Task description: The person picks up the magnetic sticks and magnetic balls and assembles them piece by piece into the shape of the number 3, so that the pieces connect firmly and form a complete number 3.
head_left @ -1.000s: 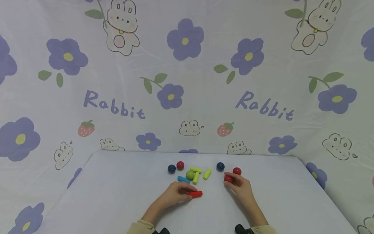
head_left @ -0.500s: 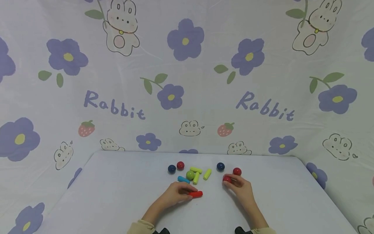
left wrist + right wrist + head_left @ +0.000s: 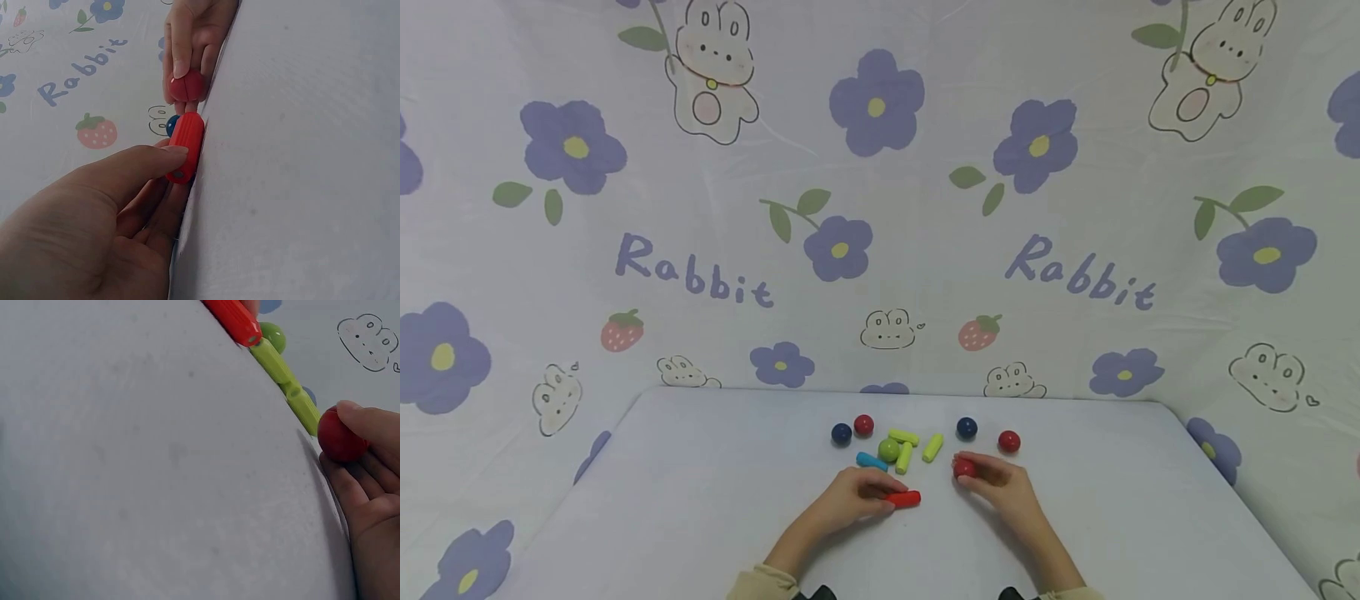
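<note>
Both hands at work, and the green ball sits mid-scatter on the white table! Nearer the person than that ball, slightly to its right, is the red stick: the left hand has it pinched, thumb against fingers, the gap closed right down to the stick. Well right of the green ball and a touch nearer the person, the right hand grips the first red ball, thumb on one side, fingers on the other, spread only as wide as the ball. Whether either piece touches the tabletop, I can't tell.

Round the green ball, then! Blue stick just left and nearer; first lime stick behind and right; second lime stick just right; third lime stick farther right. Behind it to the left, second red ball and first navy ball; out to the right, second navy ball, then third red ball.
</note>
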A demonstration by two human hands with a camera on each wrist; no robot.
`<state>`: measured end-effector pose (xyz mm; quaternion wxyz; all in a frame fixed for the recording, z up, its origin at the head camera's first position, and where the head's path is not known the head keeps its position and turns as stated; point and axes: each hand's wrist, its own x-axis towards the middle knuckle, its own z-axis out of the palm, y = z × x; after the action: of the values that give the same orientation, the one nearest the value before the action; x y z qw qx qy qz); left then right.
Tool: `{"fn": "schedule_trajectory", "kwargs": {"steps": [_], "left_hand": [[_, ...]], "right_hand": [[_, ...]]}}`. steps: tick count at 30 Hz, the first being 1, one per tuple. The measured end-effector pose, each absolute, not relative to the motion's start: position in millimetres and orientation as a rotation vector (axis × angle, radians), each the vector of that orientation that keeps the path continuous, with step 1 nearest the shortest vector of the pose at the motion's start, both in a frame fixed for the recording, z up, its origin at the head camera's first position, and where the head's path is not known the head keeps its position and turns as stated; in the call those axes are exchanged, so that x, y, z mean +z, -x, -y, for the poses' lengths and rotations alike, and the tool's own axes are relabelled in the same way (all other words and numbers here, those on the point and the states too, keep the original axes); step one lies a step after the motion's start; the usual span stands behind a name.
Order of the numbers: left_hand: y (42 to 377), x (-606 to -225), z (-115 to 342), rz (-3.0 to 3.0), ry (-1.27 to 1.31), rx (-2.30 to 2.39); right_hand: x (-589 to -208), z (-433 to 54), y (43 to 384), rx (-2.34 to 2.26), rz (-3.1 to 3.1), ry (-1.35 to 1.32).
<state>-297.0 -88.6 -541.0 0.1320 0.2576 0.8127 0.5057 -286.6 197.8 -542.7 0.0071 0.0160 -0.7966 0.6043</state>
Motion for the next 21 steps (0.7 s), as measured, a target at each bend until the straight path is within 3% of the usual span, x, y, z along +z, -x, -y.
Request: {"fn": "schedule_trajectory", "kwargs": {"steps": [21], "left_hand": [[294, -541, 87, -2.376, -0.777, 1.459]], "right_hand": [[-543, -183, 281, 1.934, 2.572, -0.354]]}}
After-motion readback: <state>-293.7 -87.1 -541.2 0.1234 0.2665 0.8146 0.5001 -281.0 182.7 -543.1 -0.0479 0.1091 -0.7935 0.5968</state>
